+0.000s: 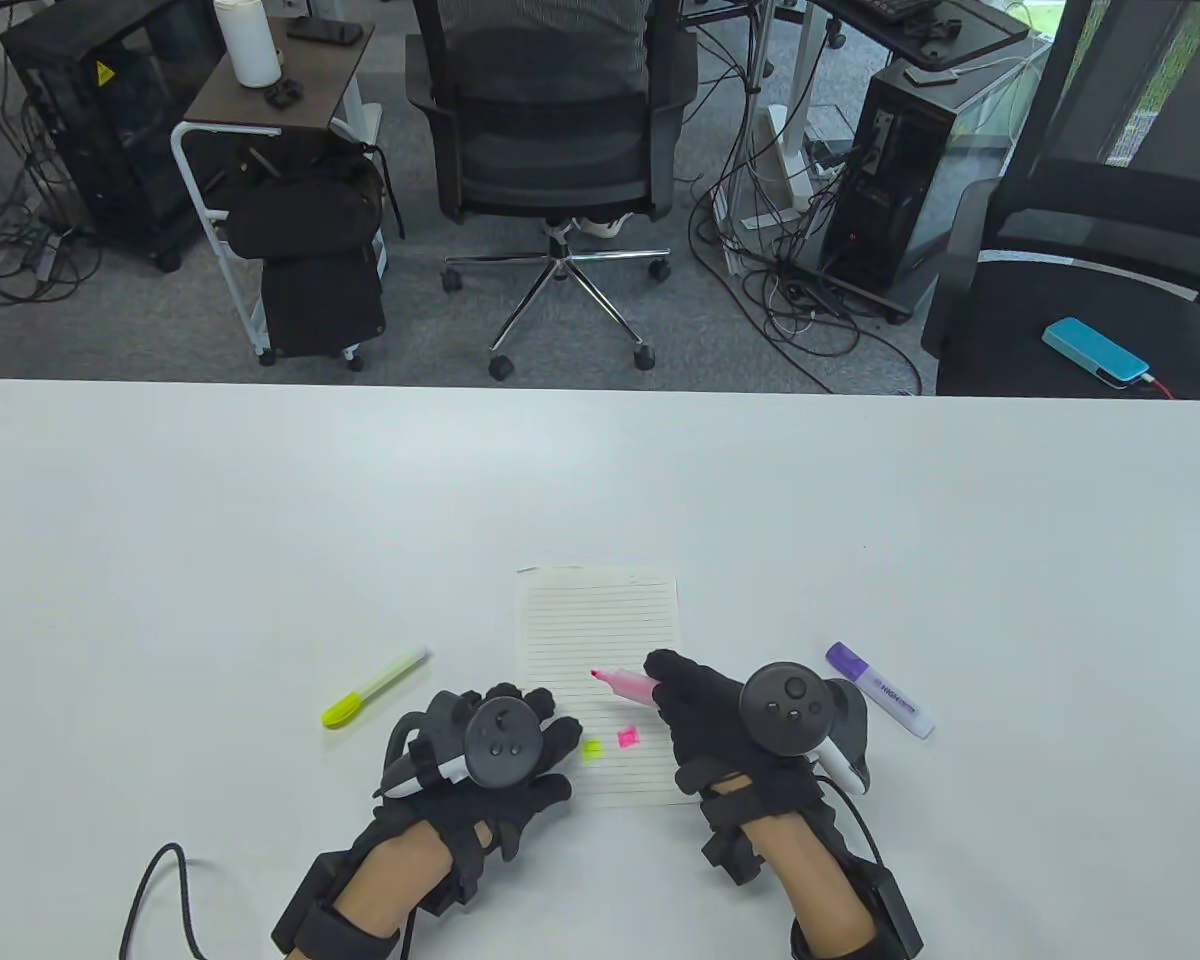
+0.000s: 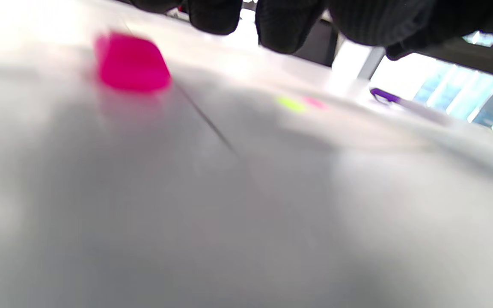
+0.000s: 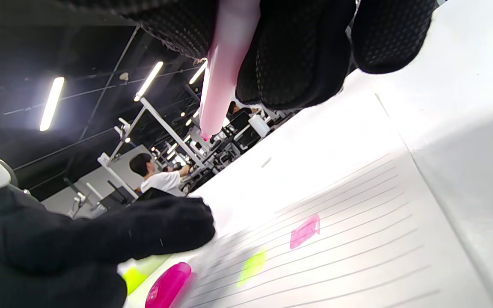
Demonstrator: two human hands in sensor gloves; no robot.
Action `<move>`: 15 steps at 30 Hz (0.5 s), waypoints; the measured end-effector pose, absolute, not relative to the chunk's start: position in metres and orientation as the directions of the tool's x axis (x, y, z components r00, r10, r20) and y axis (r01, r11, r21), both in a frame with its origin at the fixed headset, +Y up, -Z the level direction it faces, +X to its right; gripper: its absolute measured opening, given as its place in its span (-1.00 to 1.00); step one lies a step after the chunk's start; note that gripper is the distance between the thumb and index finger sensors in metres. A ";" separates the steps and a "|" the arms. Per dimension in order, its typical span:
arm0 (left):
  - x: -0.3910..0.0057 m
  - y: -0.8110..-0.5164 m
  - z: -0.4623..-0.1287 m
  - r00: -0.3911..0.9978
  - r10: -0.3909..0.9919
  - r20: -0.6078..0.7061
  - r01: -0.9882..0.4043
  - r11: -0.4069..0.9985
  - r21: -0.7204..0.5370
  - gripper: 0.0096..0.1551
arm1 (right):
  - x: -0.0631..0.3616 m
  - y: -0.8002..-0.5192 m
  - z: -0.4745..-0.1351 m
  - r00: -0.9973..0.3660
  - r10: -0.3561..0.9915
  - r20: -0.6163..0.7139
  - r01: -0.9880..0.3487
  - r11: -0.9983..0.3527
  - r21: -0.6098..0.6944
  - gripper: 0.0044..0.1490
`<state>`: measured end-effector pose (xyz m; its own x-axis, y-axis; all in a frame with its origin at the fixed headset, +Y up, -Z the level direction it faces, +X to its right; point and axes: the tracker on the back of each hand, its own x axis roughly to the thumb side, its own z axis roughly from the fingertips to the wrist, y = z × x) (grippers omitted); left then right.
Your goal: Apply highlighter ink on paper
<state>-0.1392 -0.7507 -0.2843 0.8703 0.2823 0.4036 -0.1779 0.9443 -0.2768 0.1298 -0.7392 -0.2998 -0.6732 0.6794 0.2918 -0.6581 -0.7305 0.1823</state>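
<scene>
Gloved hands at work over lined paper (image 1: 600,620).
Right hand (image 1: 730,720) pinching uncapped pink highlighter (image 1: 625,685), tip raised; left hand (image 1: 490,750) flat, fingers relaxed, steadying sheet beside pink cap (image 3: 167,285).

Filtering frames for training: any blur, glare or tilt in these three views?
Table view: sharp, evenly lit, some bowing at the edges. Left wrist view: heavily out of focus, the pink cap and purple highlighter only smears, window blown out at right. Right wrist view: tilted, paper lines sharp, pink highlighter soft, near edge blurred, ceiling lights flaring.
</scene>
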 end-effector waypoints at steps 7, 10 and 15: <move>-0.190 -0.722 -0.293 0.980 0.160 0.116 -0.144 0.980 -0.134 -0.33 | 0.129 -0.738 -0.300 -0.663 0.682 0.309 -0.658 -0.728 0.195 -0.48; -0.203 -0.723 -0.296 0.989 0.143 0.044 -0.132 0.972 -0.196 -0.29 | 0.129 -0.738 -0.300 -0.661 0.684 0.308 -0.659 -0.726 0.198 -0.47; -0.185 -0.736 -0.295 0.992 0.116 0.050 -0.101 0.968 -0.229 -0.19 | 0.128 -0.739 -0.300 -0.665 0.682 0.304 -0.652 -0.729 0.210 -0.48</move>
